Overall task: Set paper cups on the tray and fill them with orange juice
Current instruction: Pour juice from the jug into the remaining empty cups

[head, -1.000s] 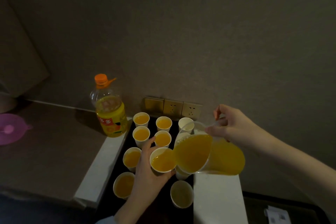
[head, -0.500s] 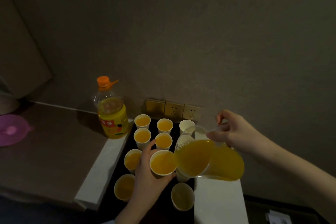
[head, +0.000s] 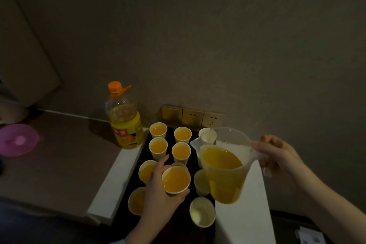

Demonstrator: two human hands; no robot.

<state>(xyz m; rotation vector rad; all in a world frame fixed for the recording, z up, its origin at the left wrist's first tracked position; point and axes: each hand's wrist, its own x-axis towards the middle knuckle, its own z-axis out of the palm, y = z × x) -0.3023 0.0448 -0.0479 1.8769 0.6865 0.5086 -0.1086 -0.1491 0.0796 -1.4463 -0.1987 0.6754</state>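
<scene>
while left hand (head: 162, 194) grips full cup (head: 175, 180) above tray (head: 190, 196), right hand (head: 277, 154) holds pitcher (head: 221, 166) upright.

Two bare forearms reach into view from below. The left hand (head: 162, 194) comes up from the bottom centre, its fingers (head: 161, 164) and thumb curled around a full paper cup (head: 175, 180), holding it upright. The right hand (head: 277, 156) enters from the lower right, forearm angled across, its fingers wrapped around the handle of a clear pitcher (head: 223, 168), held nearly upright.
</scene>
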